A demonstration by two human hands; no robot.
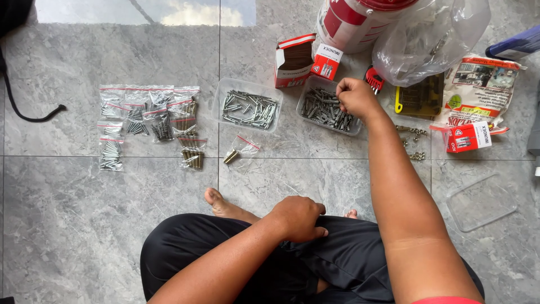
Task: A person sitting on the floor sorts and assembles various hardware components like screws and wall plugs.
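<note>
Person sat cross-legged on the grey tile floor, and nearest the camera, at bottom centre, the left hand was curled into a loose fist resting on the black shorts, holding nothing I could see. Further up, right of centre, the right hand was down in a clear plastic tray full of screws, fingers bunched like it was pinching some, though I couldn't tell if it really had any. The screws looked small, grey and metal, heaped every which way. I'd guess they're stiff, light one at a time, pointy and slippery, so best pinched by the shank. A second tray sat just left of it, small bagged screws at upper left, red and white boxes beyond.
</note>
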